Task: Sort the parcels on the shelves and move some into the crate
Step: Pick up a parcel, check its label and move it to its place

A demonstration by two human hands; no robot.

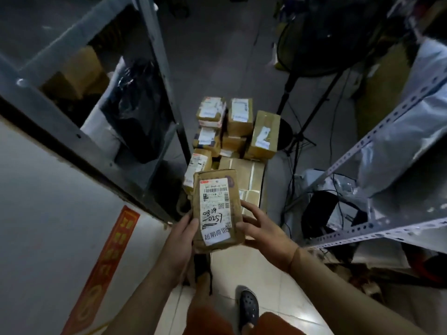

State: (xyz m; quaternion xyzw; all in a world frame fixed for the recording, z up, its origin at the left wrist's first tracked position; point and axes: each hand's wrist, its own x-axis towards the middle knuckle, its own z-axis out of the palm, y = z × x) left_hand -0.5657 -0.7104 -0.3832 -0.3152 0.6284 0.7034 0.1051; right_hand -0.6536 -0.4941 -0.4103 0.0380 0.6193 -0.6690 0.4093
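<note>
I hold a brown cardboard parcel [217, 209] upright in front of me, its white shipping label with barcodes and handwritten numbers facing me. My left hand [180, 240] grips its lower left edge, thumb on the front. My right hand [263, 230] holds the lower right side, fingers curled round the edge. Beyond it, a pile of brown parcels [238, 128] with white labels sits on the floor between the shelves. No crate is visible.
A grey metal shelf unit [96, 97] with a black bag and boxes stands at left. A perforated-steel shelf [387, 146] with white bags stands at right. A black tripod stand [300, 112] and cables lie beyond the pile. My dark shoe [249, 308] is on the tiled floor.
</note>
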